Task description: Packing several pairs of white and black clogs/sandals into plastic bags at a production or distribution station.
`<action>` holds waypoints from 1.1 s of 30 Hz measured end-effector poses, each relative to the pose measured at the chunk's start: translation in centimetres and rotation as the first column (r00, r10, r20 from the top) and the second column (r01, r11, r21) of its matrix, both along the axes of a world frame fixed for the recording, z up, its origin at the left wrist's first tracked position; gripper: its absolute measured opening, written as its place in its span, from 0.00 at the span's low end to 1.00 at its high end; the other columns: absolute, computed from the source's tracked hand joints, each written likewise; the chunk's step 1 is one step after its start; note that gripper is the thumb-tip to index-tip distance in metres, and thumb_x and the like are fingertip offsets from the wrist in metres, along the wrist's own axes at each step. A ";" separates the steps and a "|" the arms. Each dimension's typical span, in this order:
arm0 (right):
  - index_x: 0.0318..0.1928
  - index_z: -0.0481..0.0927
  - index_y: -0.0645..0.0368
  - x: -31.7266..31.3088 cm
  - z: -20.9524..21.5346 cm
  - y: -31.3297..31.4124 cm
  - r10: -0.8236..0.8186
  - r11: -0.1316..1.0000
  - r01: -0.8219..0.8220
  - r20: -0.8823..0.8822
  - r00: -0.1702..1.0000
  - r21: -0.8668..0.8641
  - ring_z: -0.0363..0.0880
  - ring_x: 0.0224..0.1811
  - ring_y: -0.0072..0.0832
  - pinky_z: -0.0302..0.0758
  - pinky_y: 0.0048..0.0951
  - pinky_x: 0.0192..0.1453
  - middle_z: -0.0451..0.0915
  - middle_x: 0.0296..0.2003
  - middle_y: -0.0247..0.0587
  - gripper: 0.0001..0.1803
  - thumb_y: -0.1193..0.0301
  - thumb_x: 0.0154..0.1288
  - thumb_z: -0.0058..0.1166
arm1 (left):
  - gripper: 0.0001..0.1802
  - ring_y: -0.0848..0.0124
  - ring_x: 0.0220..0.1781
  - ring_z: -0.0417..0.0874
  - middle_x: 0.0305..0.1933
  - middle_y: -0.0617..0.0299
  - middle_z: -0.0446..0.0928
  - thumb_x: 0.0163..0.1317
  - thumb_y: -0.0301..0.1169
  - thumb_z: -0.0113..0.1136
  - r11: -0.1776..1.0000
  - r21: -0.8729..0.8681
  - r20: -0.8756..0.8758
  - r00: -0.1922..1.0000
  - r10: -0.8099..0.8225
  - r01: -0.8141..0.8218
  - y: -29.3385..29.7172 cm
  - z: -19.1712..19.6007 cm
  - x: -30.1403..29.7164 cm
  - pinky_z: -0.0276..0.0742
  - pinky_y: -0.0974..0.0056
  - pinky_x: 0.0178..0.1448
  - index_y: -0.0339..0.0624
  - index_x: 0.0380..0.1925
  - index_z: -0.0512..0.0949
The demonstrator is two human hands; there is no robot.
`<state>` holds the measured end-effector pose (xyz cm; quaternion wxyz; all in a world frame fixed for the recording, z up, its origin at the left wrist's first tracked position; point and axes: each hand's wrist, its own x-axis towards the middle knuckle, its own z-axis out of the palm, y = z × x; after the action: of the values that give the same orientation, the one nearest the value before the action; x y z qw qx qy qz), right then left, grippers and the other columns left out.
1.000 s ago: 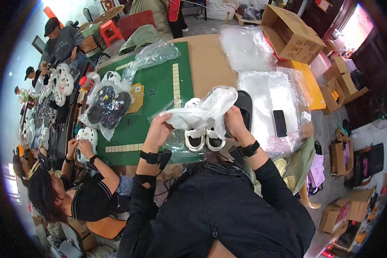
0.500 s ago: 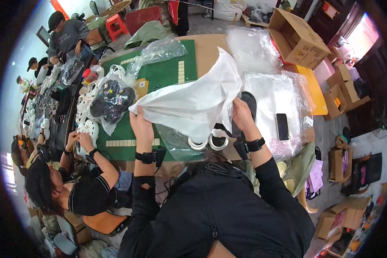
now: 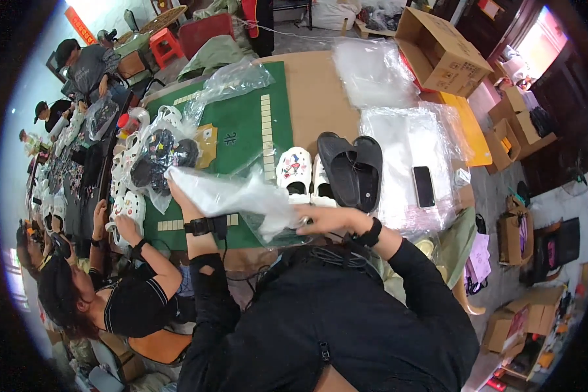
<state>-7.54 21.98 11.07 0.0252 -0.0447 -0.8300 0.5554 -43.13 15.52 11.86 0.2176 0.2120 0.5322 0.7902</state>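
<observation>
Since the last frame, thin crinkled white sheet drops lower and swings left, no longer spread wide; the pair of white clogs with colourful charms and the pair of black rubber slides now show more fully behind it.

Surface: brown tabletop, part covered by green mat with rows of cream tiles. Stack of clear plastic sleeves on the right, black smartphone on top. Room: red plastic stool at far left; co-worker in a black short-sleeved top at near left, hands at a white clog.

Containers: clear plastic bag on the mat holds dark clogs with charms. Big open cardboard box sits at the table's far right corner, opening facing left. Smaller cardboard box on the floor has something orange inside.

Sheet is above the near part of the mat, in front of the clogs. Long axis slants from upper left to lower right, narrow tip pointing up-left. Left hand grips it near that tip, fingers partly hidden. Right hand is at the other end, fingers stretched leftward; cannot tell whether it pinches.
</observation>
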 end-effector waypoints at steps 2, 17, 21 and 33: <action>0.62 0.59 0.51 -0.2 -0.1 -1.3 0.120 0.984 -0.130 0.089 0.989 0.120 0.52 0.66 0.43 0.52 0.35 0.67 0.45 0.67 0.48 0.29 0.65 0.61 0.49 | 0.12 0.66 0.39 0.77 0.38 0.56 0.73 0.63 0.32 0.42 0.999 -0.009 0.036 0.998 -0.046 0.046 -3.7 -6.1 -2.2 0.75 0.62 0.43 0.41 0.44 0.68; 0.35 0.80 0.59 -2.0 -4.0 1.8 -0.604 0.797 0.593 0.117 0.788 0.116 0.78 0.34 0.37 0.72 0.32 0.39 0.79 0.33 0.45 0.12 0.66 0.54 0.52 | 0.12 0.70 0.25 0.75 0.25 0.63 0.73 0.64 0.37 0.41 0.890 0.391 0.399 0.829 -0.391 0.232 -6.3 -11.9 -6.1 0.73 0.64 0.28 0.43 0.34 0.72; 0.33 0.81 0.56 -4.0 -6.2 2.5 -0.426 0.797 0.388 -0.026 0.905 0.463 0.74 0.39 0.40 0.70 0.37 0.41 0.77 0.32 0.40 0.11 0.65 0.52 0.53 | 0.11 0.71 0.25 0.74 0.25 0.65 0.72 0.63 0.35 0.43 0.897 0.386 0.424 0.823 -0.378 0.214 -5.5 -9.4 -4.2 0.72 0.65 0.29 0.42 0.35 0.71; 0.28 0.74 0.61 -5.3 -7.2 3.0 -0.618 0.771 0.634 -0.304 0.725 -0.057 0.73 0.39 0.33 0.68 0.33 0.44 0.75 0.35 0.41 0.09 0.67 0.56 0.51 | 0.17 0.70 0.41 0.75 0.44 0.54 0.72 0.60 0.28 0.47 0.967 -0.214 -0.205 0.974 0.096 -0.141 -5.4 -0.7 1.9 0.72 0.68 0.44 0.31 0.49 0.66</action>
<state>-12.86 24.99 3.89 0.3402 -0.2349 -0.7656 0.4929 -41.20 10.13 11.20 0.1400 0.2290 0.6492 0.7117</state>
